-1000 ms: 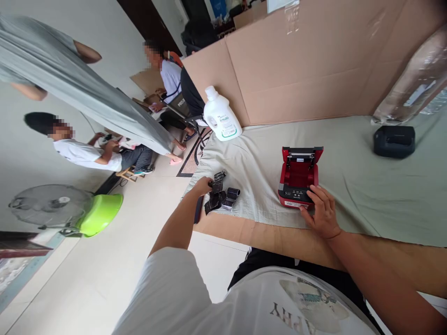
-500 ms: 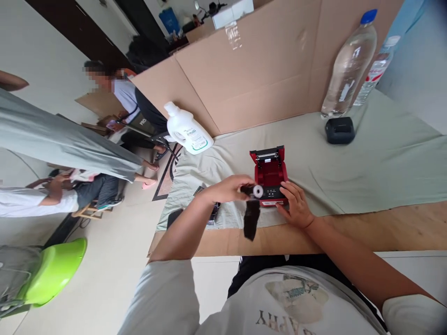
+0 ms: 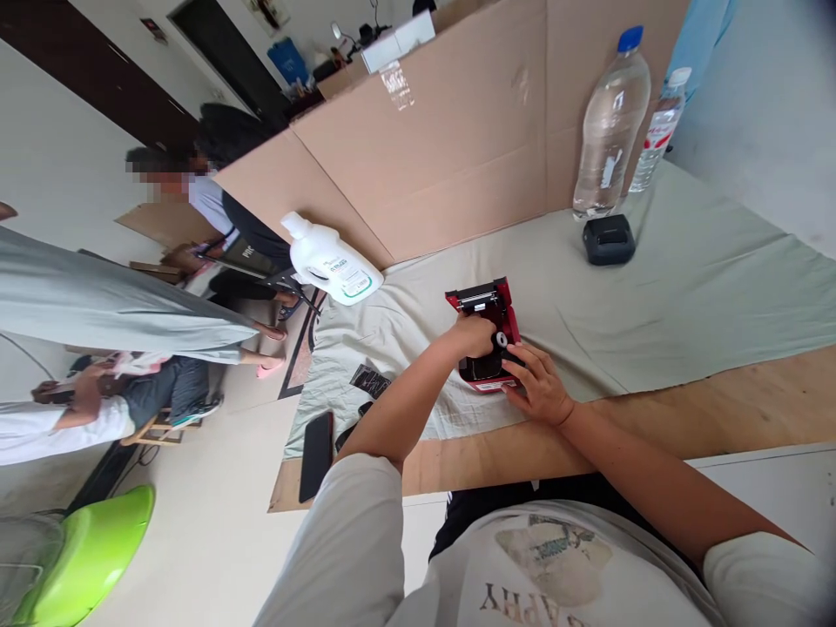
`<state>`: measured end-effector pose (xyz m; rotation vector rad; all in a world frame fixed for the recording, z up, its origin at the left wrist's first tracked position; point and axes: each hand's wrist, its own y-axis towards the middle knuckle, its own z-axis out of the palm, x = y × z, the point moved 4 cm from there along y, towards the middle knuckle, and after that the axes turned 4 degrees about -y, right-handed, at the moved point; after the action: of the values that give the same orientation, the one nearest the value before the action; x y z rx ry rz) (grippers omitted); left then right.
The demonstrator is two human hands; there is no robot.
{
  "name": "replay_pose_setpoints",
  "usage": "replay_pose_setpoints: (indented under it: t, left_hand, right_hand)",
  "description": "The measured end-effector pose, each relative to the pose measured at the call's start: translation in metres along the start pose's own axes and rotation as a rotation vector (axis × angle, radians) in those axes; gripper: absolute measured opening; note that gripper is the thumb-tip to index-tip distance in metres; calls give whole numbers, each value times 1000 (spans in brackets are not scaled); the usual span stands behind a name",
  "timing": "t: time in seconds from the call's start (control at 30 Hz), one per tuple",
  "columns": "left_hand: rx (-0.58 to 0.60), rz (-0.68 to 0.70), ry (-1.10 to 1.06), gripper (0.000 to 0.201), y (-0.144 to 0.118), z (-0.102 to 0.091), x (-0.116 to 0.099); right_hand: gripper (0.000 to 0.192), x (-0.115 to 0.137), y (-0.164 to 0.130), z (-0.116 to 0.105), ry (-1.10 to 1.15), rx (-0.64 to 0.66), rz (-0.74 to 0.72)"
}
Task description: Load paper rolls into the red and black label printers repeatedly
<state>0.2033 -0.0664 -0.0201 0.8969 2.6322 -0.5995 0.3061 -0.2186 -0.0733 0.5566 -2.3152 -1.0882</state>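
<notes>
A small red printer (image 3: 482, 300) with its lid open stands on the pale green cloth (image 3: 685, 287) in front of me. My left hand (image 3: 471, 336) is over the printer's open bay, gripping a dark roll with a white core (image 3: 500, 340) that sits at the bay. My right hand (image 3: 536, 386) rests against the printer's front right corner, fingers on its black panel. More dark rolls (image 3: 369, 380) lie on the cloth to the left.
A black phone (image 3: 317, 443) lies at the table's left edge. A white jug (image 3: 330, 264), two clear bottles (image 3: 609, 126) and a black device (image 3: 608, 239) stand before a cardboard wall (image 3: 457, 148). People sit on the left, by a green basin (image 3: 84, 557).
My left hand picked a dark roll off the cloth at the left, carried it right and brought it down into the red printer's open bay. The right hand stayed on the printer.
</notes>
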Motion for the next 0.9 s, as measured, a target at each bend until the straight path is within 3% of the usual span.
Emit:
replay_pose_setpoints:
  t: [0.07,0.17,0.27,0.57,0.8,0.9]
  left_hand:
    - [-6,-12,-51,10,0,0,0]
    - [47,-41,54,3,-3,-3,-6]
    - [133,-78,222,15,-4,-5,-15]
    - [283,-149,419,27,1,-5,-35]
    - [172,-103,429,33,-5,-10,-37]
    - [87,-48,378,26,-13,-12,-33]
  right_hand:
    - [47,1,1,-1,-1,-9,-6]
    - [50,3,4,-3,0,-31,-22]
    - [52,4,6,-5,14,-40,-33]
    - [49,3,7,-4,30,-1,8]
    - [76,1,34,-9,-65,49,88]
    - [62,4,41,-11,-52,116,58]
